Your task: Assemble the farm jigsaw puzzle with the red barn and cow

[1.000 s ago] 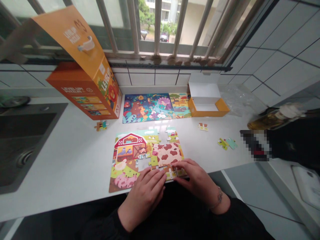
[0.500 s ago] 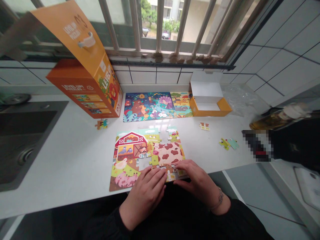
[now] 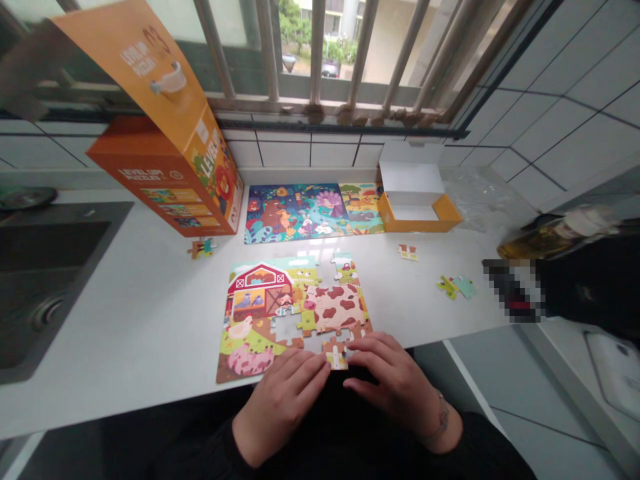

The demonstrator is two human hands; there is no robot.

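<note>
A farm jigsaw puzzle (image 3: pixel 245 333) with a red barn, a pink pig and a spotted cow lies partly assembled at the counter's front edge. Gaps show near its middle, at the upper right and along the bottom. A brown puzzle piece with a white fence (image 3: pixel 336 355) sits at the bottom gap, slightly out from the cow section. My left hand (image 3: pixel 285 400) has its fingers close together, tips on the piece's left edge; its thumb is hidden. On the piece's right side are the curled fingertips of my right hand (image 3: pixel 393 380), its thumb lower and apart.
Loose pieces lie left (image 3: pixel 203 248), right (image 3: pixel 408 252) and farther right (image 3: pixel 456 287). Behind are a dark-blue forest puzzle (image 3: pixel 295 213), a savanna puzzle (image 3: pixel 365 207), an open yellow box (image 3: pixel 423 223) and a tall orange box (image 3: pixel 165 180). A sink (image 3: pixel 55 287) is at left, a bottle (image 3: pixel 550 237) at right.
The fence piece has shifted toward me and a little left, widening the gap below the cow. Both hands have moved slightly down with it.
</note>
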